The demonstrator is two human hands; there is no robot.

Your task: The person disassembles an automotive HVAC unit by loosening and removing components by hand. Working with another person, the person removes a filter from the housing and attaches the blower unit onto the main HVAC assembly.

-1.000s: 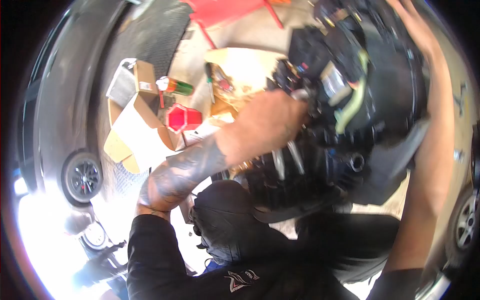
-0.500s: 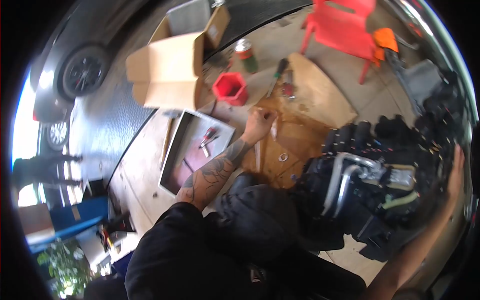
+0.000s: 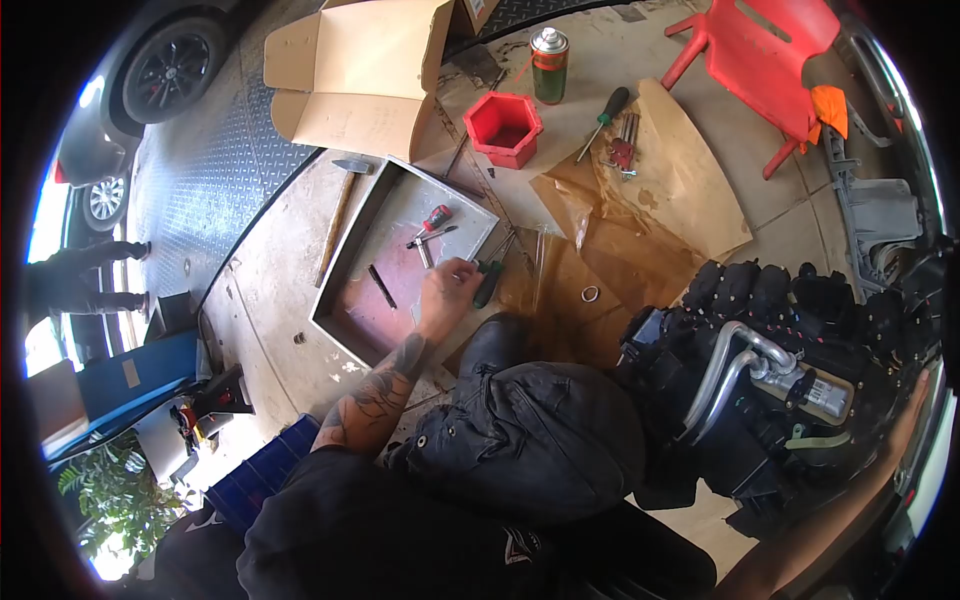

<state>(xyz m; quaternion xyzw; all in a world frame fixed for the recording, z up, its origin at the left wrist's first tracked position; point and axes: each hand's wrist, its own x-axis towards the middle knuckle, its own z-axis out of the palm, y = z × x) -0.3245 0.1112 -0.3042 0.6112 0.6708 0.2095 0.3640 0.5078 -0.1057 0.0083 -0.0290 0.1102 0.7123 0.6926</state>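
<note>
My left hand is over the right edge of the metal tray, its fingers pinched together. Whatever they hold is too small or hidden to name. Right beside the fingertips is a green-handled tool. Inside the tray are a red-handled screwdriver, a metal tool piece and a black rod. At the far right my right hand rests stretched out against the vehicle's edge, near the black engine-bay assembly with its silver pipes.
A hammer lies left of the tray. Beyond are an open cardboard box, a red hexagonal container, a spray can, a green screwdriver, brown paper with a metal ring, and a red chair.
My left hand has moved from the engine assembly, across the brown paper, to the tray's edge. The view has shifted and is sharper. My right hand stays at the vehicle's edge.
</note>
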